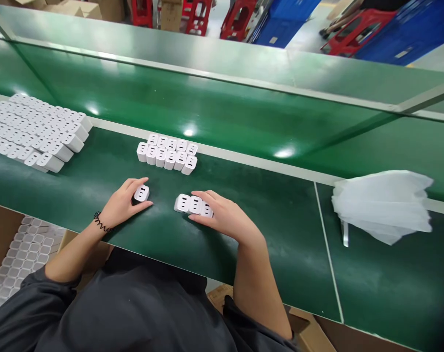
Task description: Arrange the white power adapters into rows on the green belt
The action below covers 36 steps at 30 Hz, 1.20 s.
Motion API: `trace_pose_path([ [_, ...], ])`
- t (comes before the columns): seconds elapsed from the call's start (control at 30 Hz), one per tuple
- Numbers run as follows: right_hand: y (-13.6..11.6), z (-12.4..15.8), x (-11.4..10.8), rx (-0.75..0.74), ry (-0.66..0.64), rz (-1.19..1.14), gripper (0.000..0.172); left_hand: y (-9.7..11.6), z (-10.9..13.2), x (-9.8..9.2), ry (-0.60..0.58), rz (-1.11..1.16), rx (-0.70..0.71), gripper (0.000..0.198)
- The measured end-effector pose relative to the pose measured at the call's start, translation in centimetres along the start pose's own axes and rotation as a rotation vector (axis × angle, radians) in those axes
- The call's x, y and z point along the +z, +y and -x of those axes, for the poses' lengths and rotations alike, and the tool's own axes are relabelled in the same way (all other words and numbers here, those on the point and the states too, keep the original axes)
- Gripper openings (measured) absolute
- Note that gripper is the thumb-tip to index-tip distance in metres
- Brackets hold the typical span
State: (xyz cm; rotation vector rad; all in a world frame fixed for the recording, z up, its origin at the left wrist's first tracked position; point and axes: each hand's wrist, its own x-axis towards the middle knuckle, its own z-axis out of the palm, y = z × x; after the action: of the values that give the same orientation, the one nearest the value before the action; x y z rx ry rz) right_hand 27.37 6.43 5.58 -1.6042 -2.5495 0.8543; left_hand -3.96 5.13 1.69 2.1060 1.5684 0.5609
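Note:
My left hand (125, 199) curls around a single white USB charger (142, 193) on the green bench, its thumb on the near side and fingers on the far side. Three more white USB chargers (194, 205) stand side by side under my right hand (222, 213), which grips the row from the right; its fingers partly cover the rightmost one. Port faces point up on all of them. Just beyond both hands, a small two-row group of the same chargers (170, 159) stands near the bench's back strip.
A large block of white chargers (34, 127) fills the bench's left end. At right lies a crumpled translucent white bag (383, 205). A green partition (207, 105) rises behind the bench. Below left, a carton holds rows of white pieces (27, 252). Red stools (240, 19) and blue crates (280, 29) stand beyond.

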Motion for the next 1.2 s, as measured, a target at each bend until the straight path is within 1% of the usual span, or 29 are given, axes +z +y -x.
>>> trace_pose_path([
  [0.07, -0.8, -0.6, 0.9, -0.044, 0.045, 0.026, 0.049, 1.0, -0.1, 0.4, -0.075, 0.072, -0.027, 0.062],
  [0.17, -1.7, -1.5, 2.5, -0.074, 0.120, 0.052, 0.050, 1.9, -0.4, 0.7, -0.179, 0.201, -0.034, 0.058],
  [0.27, -2.2, -2.1, 3.8, -0.097, 0.166, 0.075, 0.052, 2.0, -0.8, 0.7, -0.226, 0.244, -0.028, 0.052],
  [0.33, -2.2, -2.2, 4.2, -0.115, 0.181, 0.085, 0.055, 1.9, -1.1, 0.5, -0.255, 0.241, -0.011, 0.051],
  [0.47, -2.0, -2.3, 4.4, -0.140, 0.209, 0.089, 0.058, 1.5, -1.7, 0.1, -0.299, 0.217, 0.045, 0.051],
  [0.53, -1.7, -2.4, 4.4, -0.160, 0.220, 0.086, 0.058, 1.3, -2.1, 0.0, -0.321, 0.205, 0.064, 0.051],
  [0.67, -1.4, -2.6, 4.7, -0.201, 0.252, 0.075, 0.055, 1.0, -3.2, -0.5, -0.403, 0.176, 0.102, 0.052],
  [0.8, -1.2, -2.7, 5.0, -0.222, 0.287, 0.074, 0.053, 1.0, -4.5, -1.2, -0.500, 0.094, 0.215, 0.053],
  [0.87, -1.1, -2.8, 5.2, -0.235, 0.310, 0.073, 0.054, 1.0, -5.1, -1.4, -0.525, 0.040, 0.271, 0.056],
  [0.97, -0.9, -3.0, 5.4, -0.256, 0.351, 0.077, 0.054, 0.8, -5.6, -1.0, -0.514, -0.020, 0.336, 0.060],
  [1.13, -0.5, -3.2, 5.5, -0.284, 0.381, 0.085, 0.048, 0.1, -5.3, 0.5, -0.342, -0.027, 0.410, 0.049],
  [1.2, -0.5, -3.3, 5.5, -0.293, 0.373, 0.089, 0.046, -0.1, -5.1, 1.0, -0.312, -0.015, 0.430, 0.047],
])
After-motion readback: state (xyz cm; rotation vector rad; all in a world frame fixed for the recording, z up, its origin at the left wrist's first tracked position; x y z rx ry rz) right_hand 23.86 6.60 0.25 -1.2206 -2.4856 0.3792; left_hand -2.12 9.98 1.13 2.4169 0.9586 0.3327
